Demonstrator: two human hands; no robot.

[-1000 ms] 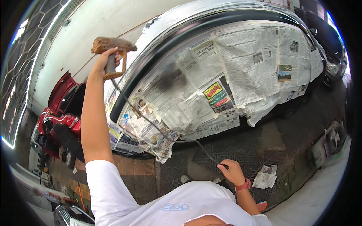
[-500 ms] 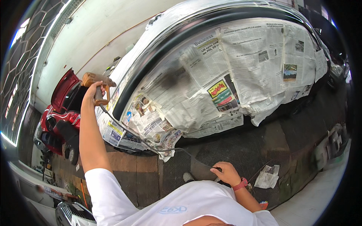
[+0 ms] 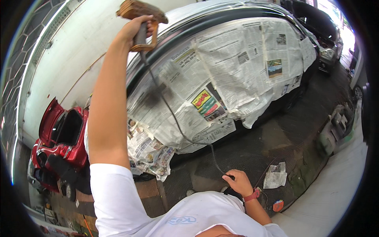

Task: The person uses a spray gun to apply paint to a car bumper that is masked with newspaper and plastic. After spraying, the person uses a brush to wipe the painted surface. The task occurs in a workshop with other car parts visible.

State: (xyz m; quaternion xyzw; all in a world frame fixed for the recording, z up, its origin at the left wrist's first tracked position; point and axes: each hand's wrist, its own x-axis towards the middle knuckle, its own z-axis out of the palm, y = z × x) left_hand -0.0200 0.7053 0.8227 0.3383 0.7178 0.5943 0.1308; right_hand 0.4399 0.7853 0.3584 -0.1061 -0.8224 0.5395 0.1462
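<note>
High in front of me, my left hand (image 3: 136,29) is closed round the grip of a worn orange-brown heat gun (image 3: 139,8) with a looped hand guard. The tool overlaps the upper edge of a car whose side is covered in taped newspaper (image 3: 233,51). A long black painted strip (image 3: 189,31) curves along the car above the paper. From the grip, a dark power cord (image 3: 173,114) hangs down across the newspaper. Low near my body, my right hand (image 3: 239,182) holds that cord between thumb and fingers; a red watch (image 3: 252,194) is on its wrist.
A red car (image 3: 65,134) with its rear lid raised stands at the left. Another car (image 3: 325,51) with its hood up is at the far right. A loose newspaper sheet (image 3: 275,175) and an orange item (image 3: 278,205) lie on the floor near my right arm.
My left hand has lifted the heat gun up and to the right, drawing the cord up across the newspaper. My right hand stays low on the cord. The view has shifted toward the right.
</note>
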